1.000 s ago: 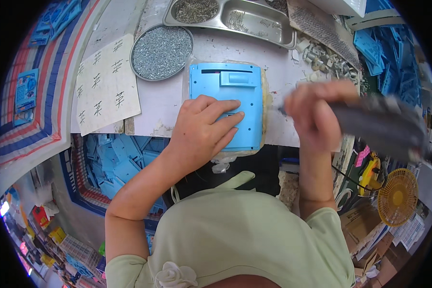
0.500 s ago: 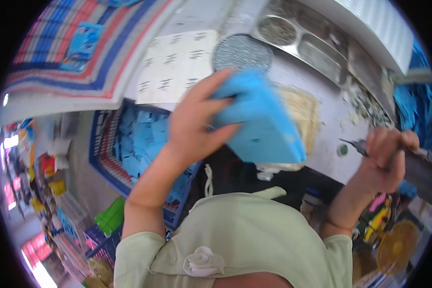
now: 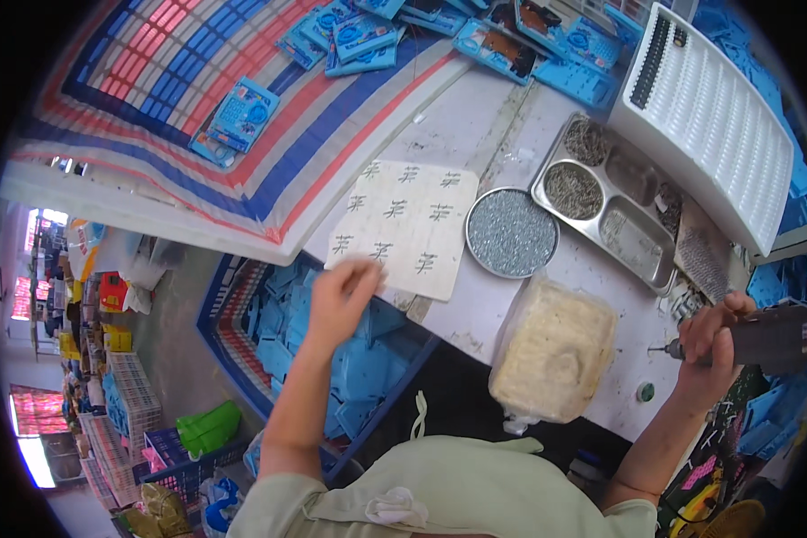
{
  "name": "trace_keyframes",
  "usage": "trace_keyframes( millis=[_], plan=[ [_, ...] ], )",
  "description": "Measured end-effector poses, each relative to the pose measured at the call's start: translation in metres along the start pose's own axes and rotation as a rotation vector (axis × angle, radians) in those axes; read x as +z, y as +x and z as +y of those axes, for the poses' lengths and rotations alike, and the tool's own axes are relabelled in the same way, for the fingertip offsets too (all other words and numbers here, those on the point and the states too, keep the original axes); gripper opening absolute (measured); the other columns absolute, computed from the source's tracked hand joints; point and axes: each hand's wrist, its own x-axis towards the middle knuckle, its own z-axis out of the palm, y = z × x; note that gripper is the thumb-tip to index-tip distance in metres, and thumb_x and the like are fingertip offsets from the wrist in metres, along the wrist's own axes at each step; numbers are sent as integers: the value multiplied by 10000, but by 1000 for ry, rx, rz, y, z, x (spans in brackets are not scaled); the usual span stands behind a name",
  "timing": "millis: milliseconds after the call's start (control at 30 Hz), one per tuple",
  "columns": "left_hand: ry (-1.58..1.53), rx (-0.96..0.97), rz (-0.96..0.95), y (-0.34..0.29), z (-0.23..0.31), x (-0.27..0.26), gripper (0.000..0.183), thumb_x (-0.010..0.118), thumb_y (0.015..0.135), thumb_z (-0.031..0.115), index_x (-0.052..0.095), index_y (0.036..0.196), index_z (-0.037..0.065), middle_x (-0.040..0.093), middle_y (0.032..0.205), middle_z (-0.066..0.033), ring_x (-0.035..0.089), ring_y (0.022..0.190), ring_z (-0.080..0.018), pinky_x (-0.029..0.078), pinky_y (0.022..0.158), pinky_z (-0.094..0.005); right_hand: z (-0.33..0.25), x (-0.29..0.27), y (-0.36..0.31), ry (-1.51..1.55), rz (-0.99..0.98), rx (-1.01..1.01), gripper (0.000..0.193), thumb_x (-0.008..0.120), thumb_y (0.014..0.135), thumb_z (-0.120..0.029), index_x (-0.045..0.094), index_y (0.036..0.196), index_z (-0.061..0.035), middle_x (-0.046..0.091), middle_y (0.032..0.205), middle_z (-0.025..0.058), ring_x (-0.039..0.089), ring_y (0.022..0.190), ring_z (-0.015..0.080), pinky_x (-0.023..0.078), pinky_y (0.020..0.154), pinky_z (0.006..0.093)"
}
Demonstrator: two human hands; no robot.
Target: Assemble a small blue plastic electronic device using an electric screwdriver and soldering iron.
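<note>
My left hand (image 3: 339, 300) is over the near left corner of a pale board (image 3: 394, 231) printed with dark characters. Nothing shows in it, and its fingers are loosely bent and apart. Below it lie blue plastic pieces (image 3: 354, 377), heaped in a dark blue crate (image 3: 213, 300). At the right, my right hand (image 3: 710, 345) grips a dark electric screwdriver (image 3: 776, 341), its thin bit pointing left over the table. A wrapped beige block (image 3: 556, 354) sits on the near table edge between my hands.
A round dish of small metal parts (image 3: 512, 232) stands beside a steel compartment tray (image 3: 637, 249) of screws. A white ridged rack (image 3: 713, 125) rises at the back right. Blue toy cases (image 3: 493, 49) lie at the back, others on a striped cloth (image 3: 323, 152). A small green cap (image 3: 646, 392) lies near the screwdriver.
The blue plastic case has left my left hand, which has moved down and slightly left over the crate. My right hand still holds the screwdriver. The view has shifted, showing more of the table's back.
</note>
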Motion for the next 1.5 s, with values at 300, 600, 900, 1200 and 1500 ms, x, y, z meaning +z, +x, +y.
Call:
trace_keyframes(
  millis=[300,600,900,1200,1500],
  plan=[
    [-349,-334,78,412,21,191,408,739,900,324,644,1056,-41,681,837,-143,626,571,-208,492,460,-326,-2,17,0,-214,83,81,912,798,839,-272,300,1539,32,625,936,99,632,862,181,523,873,351],
    [-902,-378,138,378,34,166,184,707,940,134,545,894,60,527,703,-30,487,518,-105,300,371,-204,-8,11,-54,-616,79,-404,508,688,861,-83,520,1328,26,639,1140,171,608,1023,285,491,895,413],
    [-1230,-594,-186,29,100,149,267,663,1006,302,536,857,121,494,704,30,411,499,-68,279,416,-223,99,135,-36,167,-104,225,640,766,916,-226,470,1446,-24,620,1185,64,629,995,149,532,858,301],
    [-330,199,-1369,-81,134,65,251,761,891,178,694,1103,61,676,919,-73,638,708,-196,492,594,-314,60,33,-85,260,-59,470,660,637,975,-497,527,1388,6,653,1255,106,667,1078,198,570,881,353],
    [257,940,-707,-64,54,141,256,821,741,150,696,963,122,647,928,-21,637,904,-220,443,880,-417,61,-9,-62,-535,-252,758,488,705,926,-480,726,921,8,653,727,5,559,646,87,448,572,270]
  ],
)
